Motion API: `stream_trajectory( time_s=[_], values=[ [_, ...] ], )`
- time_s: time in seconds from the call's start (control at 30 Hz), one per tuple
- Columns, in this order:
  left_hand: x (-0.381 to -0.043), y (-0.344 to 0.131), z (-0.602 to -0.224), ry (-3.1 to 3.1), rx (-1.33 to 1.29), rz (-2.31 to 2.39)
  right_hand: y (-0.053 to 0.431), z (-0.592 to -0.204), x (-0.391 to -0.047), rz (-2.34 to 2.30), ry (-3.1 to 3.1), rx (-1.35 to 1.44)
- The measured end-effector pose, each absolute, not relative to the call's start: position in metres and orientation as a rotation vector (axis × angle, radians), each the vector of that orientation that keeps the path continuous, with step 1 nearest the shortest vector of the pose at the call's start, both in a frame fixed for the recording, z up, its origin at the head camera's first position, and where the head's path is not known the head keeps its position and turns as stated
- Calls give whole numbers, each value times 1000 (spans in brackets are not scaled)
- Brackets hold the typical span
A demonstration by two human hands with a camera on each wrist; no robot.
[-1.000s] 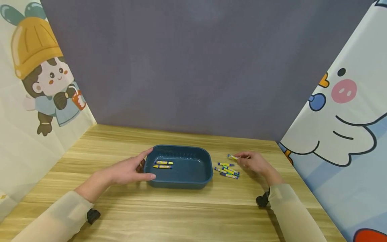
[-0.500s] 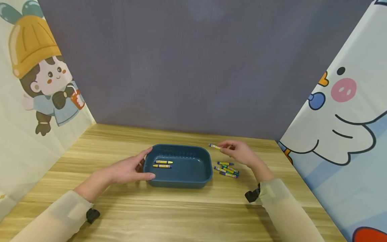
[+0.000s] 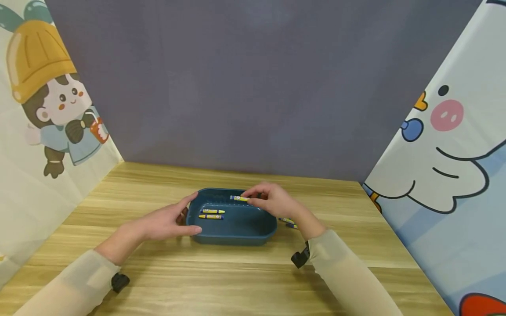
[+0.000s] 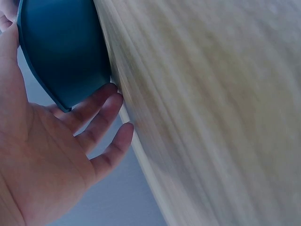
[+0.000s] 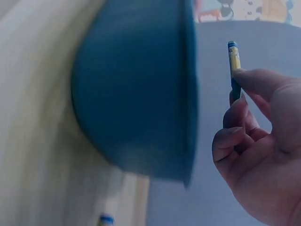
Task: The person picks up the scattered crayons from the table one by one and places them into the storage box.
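The bench carries everything, its wood-grain top running back to a grey backdrop; on it sits the blue tray, upright, with its long side toward the person; the left hand is spread across the tray's left end, thumb on the near edge and forefinger toward the far corner, seemingly to steady it; the right hand pinches one crayon between thumb and fingertips, and the right wrist view shows that crayon above the rim, apart from the tray; two crayons already lie side by side on the tray floor, toward its left; more crayons lie on the bench just right of the tray, partly hidden by the right wrist, so I cannot count them; the step in hand looks like carrying a single crayon into the tray; the next move would call for lowering it over the bare floor and loosening the pinch near the bottom, lest it roll, while the left hand bears only lightly on the tray.
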State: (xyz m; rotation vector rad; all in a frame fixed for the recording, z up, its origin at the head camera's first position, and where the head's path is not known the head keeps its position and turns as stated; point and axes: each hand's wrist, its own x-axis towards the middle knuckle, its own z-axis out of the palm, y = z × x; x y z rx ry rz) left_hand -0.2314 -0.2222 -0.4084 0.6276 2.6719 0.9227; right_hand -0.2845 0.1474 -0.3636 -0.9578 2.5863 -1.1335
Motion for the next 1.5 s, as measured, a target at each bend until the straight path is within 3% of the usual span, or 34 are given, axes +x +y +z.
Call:
stream_trajectory(
  time_s=[0.73, 1.5],
  values=[
    [-231, -222, -411, 2652, 637, 921, 68, -406, -278, -903, 2613, -996],
    [-231, -223, -406, 2649, 626, 919, 52, -420, -283, -687, 2655, -1017]
  ],
)
